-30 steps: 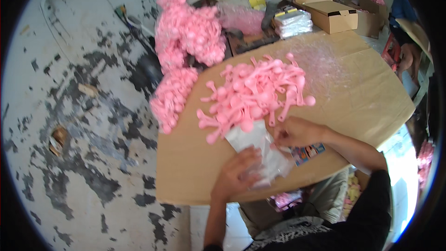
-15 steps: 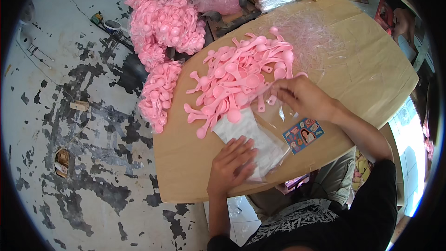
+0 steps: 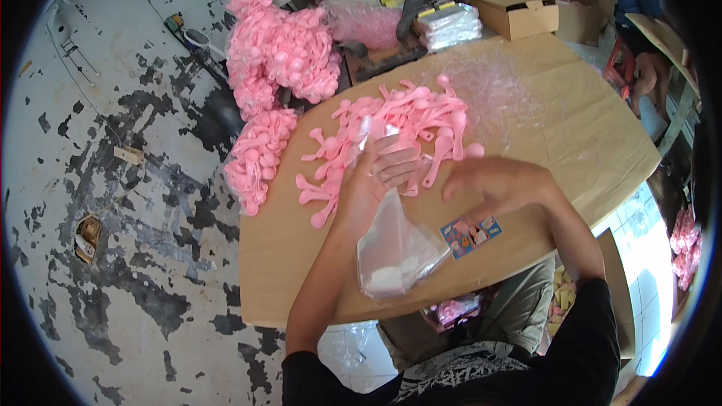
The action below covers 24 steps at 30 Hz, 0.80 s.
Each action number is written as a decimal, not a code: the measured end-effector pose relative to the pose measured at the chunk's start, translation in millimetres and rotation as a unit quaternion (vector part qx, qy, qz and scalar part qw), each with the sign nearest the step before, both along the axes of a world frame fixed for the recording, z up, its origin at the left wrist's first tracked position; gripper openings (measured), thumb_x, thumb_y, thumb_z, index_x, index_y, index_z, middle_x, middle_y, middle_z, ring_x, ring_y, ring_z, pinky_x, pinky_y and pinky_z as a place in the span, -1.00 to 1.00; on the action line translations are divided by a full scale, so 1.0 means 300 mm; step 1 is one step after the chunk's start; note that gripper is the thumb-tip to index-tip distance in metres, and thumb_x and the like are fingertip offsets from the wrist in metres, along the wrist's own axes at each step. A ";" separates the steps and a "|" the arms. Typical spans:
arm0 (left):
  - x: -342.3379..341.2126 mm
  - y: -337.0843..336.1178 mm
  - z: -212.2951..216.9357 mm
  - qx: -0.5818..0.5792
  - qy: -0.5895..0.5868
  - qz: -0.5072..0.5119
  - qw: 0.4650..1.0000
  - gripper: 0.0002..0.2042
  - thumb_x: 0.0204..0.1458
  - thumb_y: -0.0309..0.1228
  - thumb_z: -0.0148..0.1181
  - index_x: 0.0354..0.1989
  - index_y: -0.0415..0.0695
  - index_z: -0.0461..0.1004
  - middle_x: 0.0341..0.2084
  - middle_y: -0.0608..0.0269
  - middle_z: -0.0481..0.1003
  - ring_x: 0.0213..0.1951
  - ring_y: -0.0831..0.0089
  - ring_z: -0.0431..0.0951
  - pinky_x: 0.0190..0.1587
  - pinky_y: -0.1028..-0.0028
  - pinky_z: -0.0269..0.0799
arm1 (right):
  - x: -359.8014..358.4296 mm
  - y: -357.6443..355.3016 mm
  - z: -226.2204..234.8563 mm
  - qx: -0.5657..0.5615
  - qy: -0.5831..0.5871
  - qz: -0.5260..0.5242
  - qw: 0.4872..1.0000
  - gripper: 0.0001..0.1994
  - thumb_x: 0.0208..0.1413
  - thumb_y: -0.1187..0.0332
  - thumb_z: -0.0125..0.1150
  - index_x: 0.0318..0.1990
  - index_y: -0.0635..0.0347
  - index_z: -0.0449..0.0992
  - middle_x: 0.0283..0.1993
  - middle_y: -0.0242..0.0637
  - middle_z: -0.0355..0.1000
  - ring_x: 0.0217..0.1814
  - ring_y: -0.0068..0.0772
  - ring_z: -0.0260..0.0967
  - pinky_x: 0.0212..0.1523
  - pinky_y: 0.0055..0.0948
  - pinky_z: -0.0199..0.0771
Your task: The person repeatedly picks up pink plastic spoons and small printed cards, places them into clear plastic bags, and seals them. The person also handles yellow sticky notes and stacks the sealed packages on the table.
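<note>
Up and away goes the left hand (image 3: 389, 162), off the pale plastic bags (image 3: 395, 244) where it lay half a second ago and out over the pink spoons (image 3: 432, 105)! The right hand (image 3: 500, 184) shifts too, leaving the pile's near right edge and coming down closer to the blue card (image 3: 470, 239). On the left hand, the fingers are curled well in, shiny clear film (image 3: 366, 131) showing just beyond them; whether they grip it, I cannot tell. The right is a blur, fingers loosely bent, a fingertip overlapping the card's far edge in view; I cannot tell if it has hold of anything. The bags lie near the table's near edge, narrowing toward the left hand, a white patch at their near end, the card just to their right. The spoons sprawl loose across the middle of the brown-covered table (image 3: 594, 128), tangled clear strands (image 3: 492, 90) at their far right. Bagged pink bundles (image 3: 301, 64) crowd the far left, and a cardboard box (image 3: 526, 15) sits beyond the table's far edge!
</note>
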<state>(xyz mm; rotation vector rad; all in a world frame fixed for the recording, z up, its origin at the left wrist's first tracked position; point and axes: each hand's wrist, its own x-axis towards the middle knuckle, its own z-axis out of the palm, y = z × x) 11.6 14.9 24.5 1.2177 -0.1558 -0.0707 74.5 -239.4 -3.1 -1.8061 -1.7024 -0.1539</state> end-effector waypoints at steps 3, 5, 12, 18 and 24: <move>0.031 0.039 -0.085 -0.009 -0.005 0.083 0.997 -0.64 0.31 -0.30 -0.03 0.17 -0.28 0.29 0.05 -0.09 0.46 0.07 0.21 0.52 0.07 0.28 0.52 | -0.040 -0.026 -0.084 -0.168 0.032 -0.094 0.981 -0.50 -0.10 0.09 0.46 -0.05 0.18 0.53 -0.28 -0.16 0.54 -0.15 -0.06 0.50 -0.14 -0.16 0.43; 0.031 0.043 -0.114 0.002 -0.001 0.105 0.995 -0.63 0.28 -0.31 0.04 0.14 -0.30 0.32 -0.01 -0.05 0.50 0.04 0.24 0.54 0.06 0.32 0.52 | -0.042 -0.006 -0.038 -0.244 0.095 -0.107 0.959 -0.53 -0.09 0.10 0.45 -0.07 0.18 0.54 -0.29 -0.15 0.54 -0.17 -0.09 0.51 -0.15 -0.18 0.44; 0.032 0.064 -0.123 0.016 -0.035 0.128 0.991 -0.69 0.21 -0.28 0.18 -0.05 -0.29 0.48 -0.15 0.11 0.57 -0.10 0.35 0.60 -0.05 0.44 0.55 | 0.034 -0.009 0.012 -0.203 0.241 -0.159 0.936 -0.71 0.15 0.13 0.22 -0.16 0.16 0.60 -0.35 -0.07 0.57 -0.31 -0.08 0.53 -0.21 -0.22 0.47; 0.002 0.060 -0.109 -0.012 -0.040 0.132 0.990 -0.69 0.21 -0.26 0.19 -0.05 -0.27 0.48 -0.17 0.13 0.58 -0.15 0.41 0.62 -0.16 0.49 0.55 | 0.011 0.060 0.038 -0.151 0.374 -0.183 0.896 -0.72 0.35 0.18 0.01 0.00 0.11 0.55 -0.51 -0.36 0.46 -0.52 -0.56 0.45 -0.54 -0.54 0.40; -0.012 0.018 -0.134 0.049 -0.004 0.127 0.991 -0.66 0.23 -0.32 0.15 0.06 -0.30 0.42 -0.09 0.11 0.55 -0.06 0.34 0.58 -0.01 0.38 0.51 | -0.052 0.154 -0.047 0.052 0.422 -0.160 0.891 -0.74 0.35 0.24 0.03 0.05 0.14 0.49 -0.44 -0.48 0.44 -0.59 -0.75 0.30 -0.61 -0.65 0.31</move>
